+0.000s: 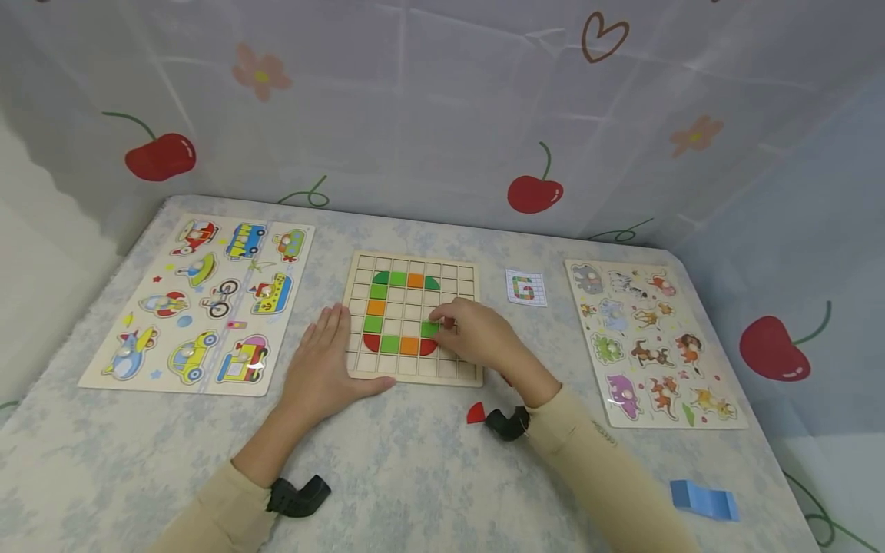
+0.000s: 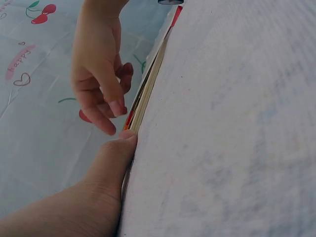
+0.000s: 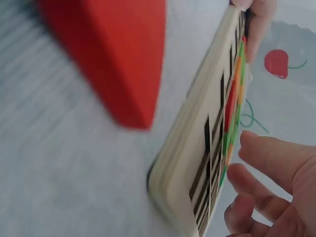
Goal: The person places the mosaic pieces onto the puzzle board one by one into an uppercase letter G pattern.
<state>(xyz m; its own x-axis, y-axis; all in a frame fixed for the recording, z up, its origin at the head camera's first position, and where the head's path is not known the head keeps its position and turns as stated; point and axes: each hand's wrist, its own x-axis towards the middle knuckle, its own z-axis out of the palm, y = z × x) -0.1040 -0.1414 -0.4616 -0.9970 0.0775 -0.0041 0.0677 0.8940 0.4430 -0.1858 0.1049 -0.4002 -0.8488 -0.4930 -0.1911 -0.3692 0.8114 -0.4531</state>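
Observation:
A wooden grid board (image 1: 459,370) lies mid-table, with green, orange and red tiles forming a C-like outline. My left hand (image 1: 321,369) rests along its left side, fingers straight, thumb at the near edge. My right hand (image 1: 480,334) hovers over the board's right half, thumb and forefinger parted around a green tile (image 1: 429,329) that sits in the grid. No piece shows between the right fingers in the right wrist view. Near the board's front edge lies a red quarter-round piece (image 1: 475,413), seen large and blurred as a red block (image 3: 118,59) in the right wrist view.
A small pattern card (image 1: 525,288) lies right of the board. On the left is a vehicle puzzle (image 1: 207,307); on the right, an animal puzzle (image 1: 650,342). A blue curved block (image 1: 704,501) is at the near right. Behind the table hangs a cherry-print curtain (image 1: 415,115).

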